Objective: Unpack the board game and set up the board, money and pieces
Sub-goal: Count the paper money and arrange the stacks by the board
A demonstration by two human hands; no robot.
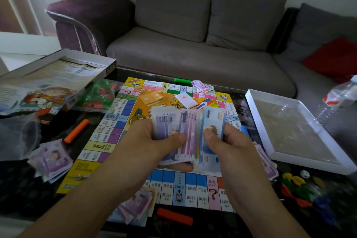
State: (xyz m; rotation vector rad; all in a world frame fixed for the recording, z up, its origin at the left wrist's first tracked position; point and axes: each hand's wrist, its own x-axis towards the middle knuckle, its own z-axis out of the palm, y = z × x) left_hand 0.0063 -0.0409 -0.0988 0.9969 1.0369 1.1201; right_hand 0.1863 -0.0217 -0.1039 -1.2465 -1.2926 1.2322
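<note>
A: Nearest the camera, an orange bar (174, 216) is seen lying at the near edge of the board (108, 131), with a loose pile of purple notes (135, 206) beside it on the left.

B: And just above that, a fan of play money (188, 131) is being held over the board's middle. It is gripped from the left by the left hand (152, 141), thumb pressed on a purple note, and pinched from the right by the right hand (229, 145), thumb set on a blue note.

A: To the near right, coloured pieces (297, 189) and a white die (304, 174) are scattered on the dark table (19, 189). On the left, another purple stack (52, 160) is laid beside the board, with a second orange bar (76, 131) beyond it.

B: Farther out, the white box tray (270, 135) is found on the right, the printed box lid (48, 83) on the left, a bag of red and green pieces (98, 94) against it.

A: At the far edge, a white card deck (186, 98), a green bar (182, 80) and more notes (201, 85) are seen. Beyond, a grey sofa (193, 54).
</note>
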